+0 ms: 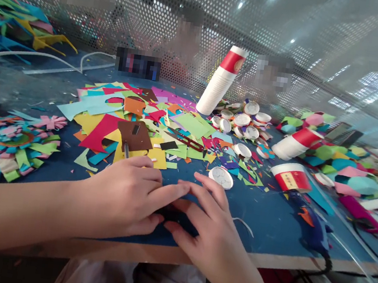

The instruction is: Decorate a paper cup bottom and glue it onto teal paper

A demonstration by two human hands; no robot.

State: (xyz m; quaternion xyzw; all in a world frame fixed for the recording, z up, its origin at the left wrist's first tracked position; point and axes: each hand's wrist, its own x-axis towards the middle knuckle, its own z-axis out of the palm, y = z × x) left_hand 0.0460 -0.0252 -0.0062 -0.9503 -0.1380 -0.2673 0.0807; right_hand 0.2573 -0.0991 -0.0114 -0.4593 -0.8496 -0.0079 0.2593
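Observation:
Near the front edge of the blue table (262, 222), my left hand (132, 194) and my right hand (208, 214) meet at the fingertips. Between them is something small and dark, mostly hidden by the fingers. My left fingers are bent together, and my right fingers curve around the other side of it. A pen (126, 149) stands up just behind my left hand. Beyond lie a brown paper piece (136, 136), a small black piece (168, 145) and dark red scissors (187, 140). A round white disc (221, 177) rests behind my right hand.
Colored paper scraps (102, 106) spread across the middle. A tall cup stack (218, 82) leans behind them. To the right are a red and white cup (291, 177) and a blue glue gun (317, 230) with its cord. A paper-strip flower (16, 140) lies left.

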